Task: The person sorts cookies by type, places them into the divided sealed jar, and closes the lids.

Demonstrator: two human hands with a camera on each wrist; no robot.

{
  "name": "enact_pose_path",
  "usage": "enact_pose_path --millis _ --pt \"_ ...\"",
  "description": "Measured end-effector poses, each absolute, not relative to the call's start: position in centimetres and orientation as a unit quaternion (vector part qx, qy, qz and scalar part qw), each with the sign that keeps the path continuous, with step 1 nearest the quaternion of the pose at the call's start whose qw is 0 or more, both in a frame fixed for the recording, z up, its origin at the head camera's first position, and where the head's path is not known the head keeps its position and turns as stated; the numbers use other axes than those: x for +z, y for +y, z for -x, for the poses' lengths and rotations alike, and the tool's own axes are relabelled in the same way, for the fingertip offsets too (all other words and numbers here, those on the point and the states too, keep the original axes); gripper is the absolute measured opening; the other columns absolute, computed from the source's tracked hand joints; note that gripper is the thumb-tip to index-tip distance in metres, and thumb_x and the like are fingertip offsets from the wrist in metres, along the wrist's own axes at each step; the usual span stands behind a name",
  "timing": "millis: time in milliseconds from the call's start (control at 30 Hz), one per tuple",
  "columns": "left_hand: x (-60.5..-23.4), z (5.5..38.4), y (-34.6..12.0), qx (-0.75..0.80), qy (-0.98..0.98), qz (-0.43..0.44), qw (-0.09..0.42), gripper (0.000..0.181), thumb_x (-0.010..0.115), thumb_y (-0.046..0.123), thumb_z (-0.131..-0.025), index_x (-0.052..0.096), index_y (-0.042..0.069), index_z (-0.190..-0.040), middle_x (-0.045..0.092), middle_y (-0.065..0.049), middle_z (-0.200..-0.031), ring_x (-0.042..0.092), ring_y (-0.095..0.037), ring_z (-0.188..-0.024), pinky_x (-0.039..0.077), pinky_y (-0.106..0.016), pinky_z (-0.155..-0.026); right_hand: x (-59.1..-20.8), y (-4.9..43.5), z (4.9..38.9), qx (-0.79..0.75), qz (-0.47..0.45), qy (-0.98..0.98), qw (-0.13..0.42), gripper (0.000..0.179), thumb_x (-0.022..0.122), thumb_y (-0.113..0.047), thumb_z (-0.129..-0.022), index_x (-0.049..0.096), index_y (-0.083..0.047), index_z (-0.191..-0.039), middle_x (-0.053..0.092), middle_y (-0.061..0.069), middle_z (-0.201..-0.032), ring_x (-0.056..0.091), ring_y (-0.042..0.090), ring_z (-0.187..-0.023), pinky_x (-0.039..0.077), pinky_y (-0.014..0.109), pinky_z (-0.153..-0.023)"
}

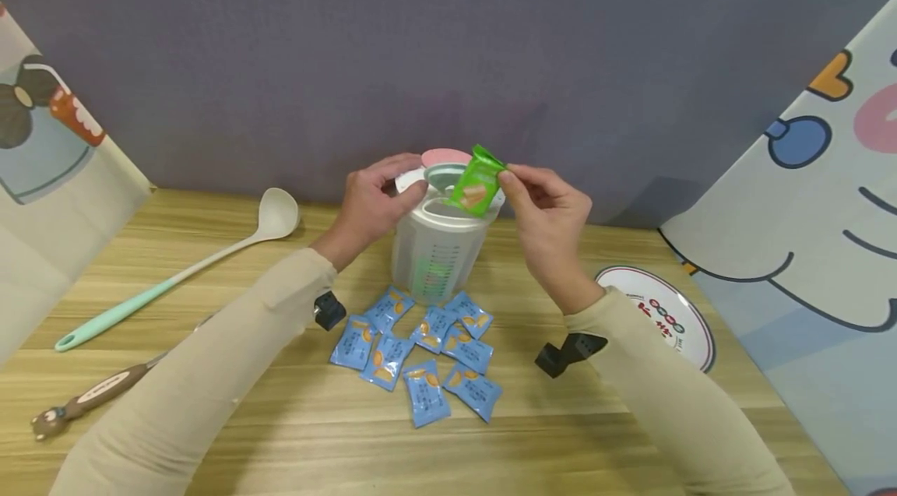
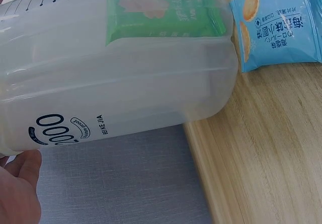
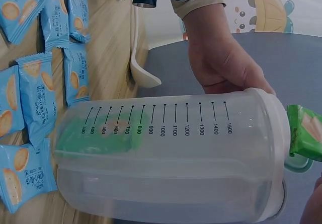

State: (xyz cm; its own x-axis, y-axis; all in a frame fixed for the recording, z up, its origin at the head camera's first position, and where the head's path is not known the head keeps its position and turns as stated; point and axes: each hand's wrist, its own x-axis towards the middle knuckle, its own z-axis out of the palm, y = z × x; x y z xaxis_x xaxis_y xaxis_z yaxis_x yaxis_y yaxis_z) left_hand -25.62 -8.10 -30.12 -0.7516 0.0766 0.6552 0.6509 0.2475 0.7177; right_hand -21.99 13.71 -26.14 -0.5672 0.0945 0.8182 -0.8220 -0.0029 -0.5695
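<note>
A tall translucent plastic jug [image 1: 437,251] with measuring marks stands upright near the grey wall, its grey-green lid flap [image 1: 443,175] raised. My left hand [image 1: 378,196] grips the jug's white top edge from the left, thumb toward the front. Just above the opening, my right hand [image 1: 550,208] pinches a green snack packet [image 1: 479,183] by its upper right side. Another green packet [image 3: 95,133] shows through the jug's wall, low inside. In front of the jug lie several blue cracker packets [image 1: 429,395].
A ladle [image 1: 278,214] with a mint handle lies at left, beside a brown bear-topped utensil handle [image 1: 105,395] partly under the left sleeve. A white plate [image 1: 631,278] with red print sits beyond the right forearm. Something round and pink [image 1: 446,156] shows behind the jug.
</note>
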Motion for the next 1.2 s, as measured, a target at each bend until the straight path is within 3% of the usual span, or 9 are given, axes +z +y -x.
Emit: enact_pose_path --millis 400,700,1200 --pt "-30.1 25.6 -8.0 -0.565 -0.745 0.246 0.255 0.032 0.068 0.013 -0.085 0.067 0.0 -0.113 0.064 -0.006 -0.119 0.061 -0.013 -0.102 0.054 -0.022 -0.077 -26.9 12.7 22.3 0.6 -0.313 -0.624 0.389 0.009 0.071 0.013 -0.077 0.07 0.01 -0.086 0.066 0.018 -0.082 0.059 0.019 -0.07 0.049 0.021 -0.058" --pt "-30.0 25.5 -8.0 -0.562 -0.747 0.246 0.255 0.032 0.068 0.015 -0.085 0.068 0.0 -0.113 0.063 -0.006 -0.12 0.06 -0.012 -0.106 0.053 -0.024 -0.081 -27.8 13.0 22.4 0.597 -0.323 -0.633 0.372 0.01 0.071 0.016 -0.075 0.068 0.012 -0.084 0.064 0.02 -0.08 0.059 0.015 -0.069 0.05 0.018 -0.059" --pt "-30.3 25.7 -8.1 -0.559 -0.744 0.249 0.269 0.031 0.069 0.013 -0.084 0.068 -0.001 -0.112 0.064 -0.006 -0.118 0.062 -0.013 -0.1 0.053 -0.02 -0.073 -28.1 13.0 22.6 0.593 -0.326 -0.647 0.351 0.009 0.072 0.015 -0.075 0.069 0.013 -0.084 0.064 0.02 -0.08 0.06 0.014 -0.072 0.051 0.019 -0.061"
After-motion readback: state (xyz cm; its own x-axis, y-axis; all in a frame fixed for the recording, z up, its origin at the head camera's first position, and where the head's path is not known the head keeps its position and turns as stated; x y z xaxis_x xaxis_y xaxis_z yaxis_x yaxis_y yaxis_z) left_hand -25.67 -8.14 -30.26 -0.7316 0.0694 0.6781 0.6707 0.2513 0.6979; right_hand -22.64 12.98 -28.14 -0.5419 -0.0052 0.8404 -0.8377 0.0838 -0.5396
